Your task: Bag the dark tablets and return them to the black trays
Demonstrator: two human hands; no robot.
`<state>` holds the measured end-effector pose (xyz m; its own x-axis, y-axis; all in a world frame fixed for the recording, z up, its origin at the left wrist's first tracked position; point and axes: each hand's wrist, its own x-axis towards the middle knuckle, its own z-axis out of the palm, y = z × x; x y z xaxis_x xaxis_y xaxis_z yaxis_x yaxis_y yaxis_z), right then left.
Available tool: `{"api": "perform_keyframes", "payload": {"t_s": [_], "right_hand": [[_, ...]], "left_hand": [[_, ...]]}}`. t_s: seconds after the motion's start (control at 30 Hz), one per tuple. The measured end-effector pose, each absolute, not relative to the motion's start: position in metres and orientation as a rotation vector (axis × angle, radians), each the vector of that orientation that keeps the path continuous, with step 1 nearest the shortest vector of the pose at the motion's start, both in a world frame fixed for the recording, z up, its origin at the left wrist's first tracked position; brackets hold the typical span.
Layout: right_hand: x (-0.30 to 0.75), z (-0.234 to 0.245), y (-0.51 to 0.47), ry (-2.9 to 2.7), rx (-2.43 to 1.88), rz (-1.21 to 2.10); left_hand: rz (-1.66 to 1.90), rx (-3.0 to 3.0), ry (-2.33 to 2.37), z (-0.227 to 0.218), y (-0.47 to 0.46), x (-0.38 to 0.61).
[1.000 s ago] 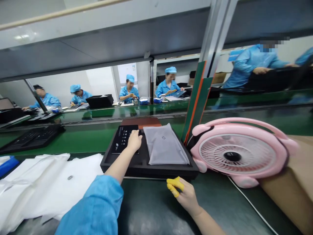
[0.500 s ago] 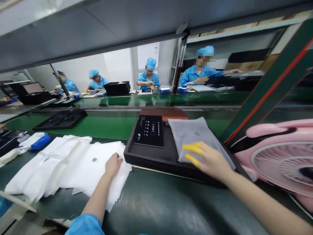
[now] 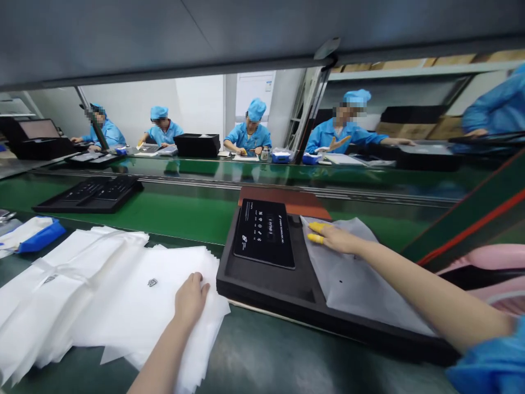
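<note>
My left hand [image 3: 191, 300] lies at the right edge of a fanned stack of white translucent bags [image 3: 123, 295]. Its fingers curl inward on the top bag with the thumb close by, and the fingertips are partly hidden. My right hand [image 3: 334, 238], with yellow finger cots on its fingertips, rests stretched out on the far part of a frosted bag [image 3: 361, 279]. That bag lies over the right half of a black foam tray [image 3: 262, 282]. In the tray's left half sits a flat black tablet-like panel [image 3: 264, 232] printed with white icons and text.
A reddish-brown board [image 3: 283, 200] lies behind the tray. Another black tray [image 3: 90, 194] stands on the green belt at left, near a blue-and-white packet [image 3: 39, 235]. A pink fan [image 3: 492, 260] and a slanted green post [image 3: 471, 224] border the right. Co-workers sit opposite.
My right hand has moved to the far edge of the frosted bag, its forearm now across the bag. My left hand stays on the stack. The view has shifted, showing another person at far right.
</note>
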<state>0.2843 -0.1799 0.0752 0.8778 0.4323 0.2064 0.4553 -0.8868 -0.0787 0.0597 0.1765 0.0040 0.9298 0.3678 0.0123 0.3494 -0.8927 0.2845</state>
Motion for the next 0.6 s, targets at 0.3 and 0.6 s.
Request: {"api": "perform_keyframes", "payload": {"t_s": [0.3, 0.6], "right_hand": [[0.338, 0.128, -0.057, -0.657, -2.992, -0.229], [0.359, 0.176, -0.029, -0.632, -2.947, -0.111]], "left_hand": [[0.246, 2.865, 0.432, -0.001, 0.184, 0.059], [0.36, 2.877, 0.608, -0.01, 0.202, 0.07]]}}
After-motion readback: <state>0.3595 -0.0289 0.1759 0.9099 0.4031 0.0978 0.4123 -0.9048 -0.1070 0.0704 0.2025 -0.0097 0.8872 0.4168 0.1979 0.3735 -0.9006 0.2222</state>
